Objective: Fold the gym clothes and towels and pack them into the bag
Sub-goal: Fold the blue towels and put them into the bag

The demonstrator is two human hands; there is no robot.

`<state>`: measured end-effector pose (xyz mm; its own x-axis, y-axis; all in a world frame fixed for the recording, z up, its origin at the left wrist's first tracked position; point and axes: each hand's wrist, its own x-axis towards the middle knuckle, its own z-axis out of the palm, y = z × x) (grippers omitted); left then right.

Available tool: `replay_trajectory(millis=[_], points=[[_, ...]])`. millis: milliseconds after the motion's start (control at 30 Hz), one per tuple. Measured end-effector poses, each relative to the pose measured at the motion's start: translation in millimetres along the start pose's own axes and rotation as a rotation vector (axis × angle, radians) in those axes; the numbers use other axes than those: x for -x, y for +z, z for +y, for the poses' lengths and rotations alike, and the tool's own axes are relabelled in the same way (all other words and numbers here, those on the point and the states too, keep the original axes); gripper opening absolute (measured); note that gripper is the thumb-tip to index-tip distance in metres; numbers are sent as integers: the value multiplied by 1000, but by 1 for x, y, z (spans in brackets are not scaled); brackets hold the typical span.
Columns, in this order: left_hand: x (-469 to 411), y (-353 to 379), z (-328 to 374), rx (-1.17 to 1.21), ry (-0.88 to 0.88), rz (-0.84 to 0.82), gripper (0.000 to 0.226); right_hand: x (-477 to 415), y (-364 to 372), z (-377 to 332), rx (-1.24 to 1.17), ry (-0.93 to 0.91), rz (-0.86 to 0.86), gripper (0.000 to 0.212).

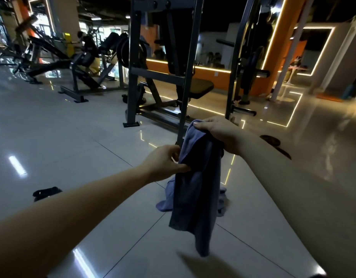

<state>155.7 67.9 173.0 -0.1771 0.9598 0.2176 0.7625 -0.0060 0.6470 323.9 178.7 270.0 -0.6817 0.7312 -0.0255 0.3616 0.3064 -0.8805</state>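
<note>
A blue-purple towel point(197, 189) hangs in the air in front of me, bunched at the top and trailing down toward the tiled floor. My right hand point(217, 133) grips its top edge from above. Lower and to the left, my left hand point(165, 163) pinches the towel's side edge between thumb and fingers. A second piece of the same blue cloth point(165, 199) lies crumpled on the floor behind the hanging towel. A small black garment point(46, 192) lies on the floor at the left. No bag is in view.
A dark steel gym machine frame point(133, 77) with a padded seat point(199, 88) stands just beyond the towel. More exercise machines point(80, 63) line the back left, where a person sits. A dark flat object point(270, 140) lies on the floor to the right. Glossy tiles point(72, 137) cover the floor.
</note>
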Motion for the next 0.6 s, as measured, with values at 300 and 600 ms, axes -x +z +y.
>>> replay_trajectory(millis=[300,600], points=[[-1,-29,-25,104,-152,118,22,-4,-13,30,111,34,-48,42],[7,-73,-50,117,-244,442,17,-20,-11,60,310,10,-71,11]])
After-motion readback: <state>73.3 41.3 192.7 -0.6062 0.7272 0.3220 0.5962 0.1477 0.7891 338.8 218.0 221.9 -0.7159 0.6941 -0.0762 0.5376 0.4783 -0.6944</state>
